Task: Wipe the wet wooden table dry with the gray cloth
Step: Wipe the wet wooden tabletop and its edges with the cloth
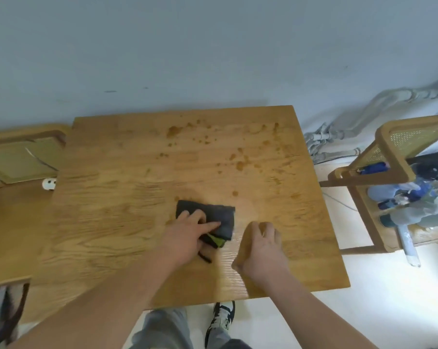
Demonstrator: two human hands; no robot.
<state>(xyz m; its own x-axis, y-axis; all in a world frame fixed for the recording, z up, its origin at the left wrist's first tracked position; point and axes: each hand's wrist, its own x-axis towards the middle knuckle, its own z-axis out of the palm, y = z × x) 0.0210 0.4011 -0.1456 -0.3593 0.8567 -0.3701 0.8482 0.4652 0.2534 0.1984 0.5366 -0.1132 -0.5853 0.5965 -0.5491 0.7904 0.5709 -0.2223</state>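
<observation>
Pressing flat, the left hand (187, 235) pins the cloth (212, 217) to the counter (112, 197), its grip spread to wipe; the right hand (260, 248) rests loosely curled, empty, beside the cloth. Droplets (239, 163) lie beyond it.

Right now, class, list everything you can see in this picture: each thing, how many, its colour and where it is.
wooden table: one, honey brown, centre.
wet spots: many, dark, far half of the table.
gray cloth: one, dark gray, folded, near middle of the table, under the left hand.
cane shelf unit: one, tan, right of the table, holding bluish items too blurred to name.
pipes: several, pale gray, along the wall at right.
wooden chair: one, tan, left.
shoe: one, dark and white, on the floor.
left hand: one, pressing the cloth.
right hand: one, loosely curled, beside the cloth.
</observation>
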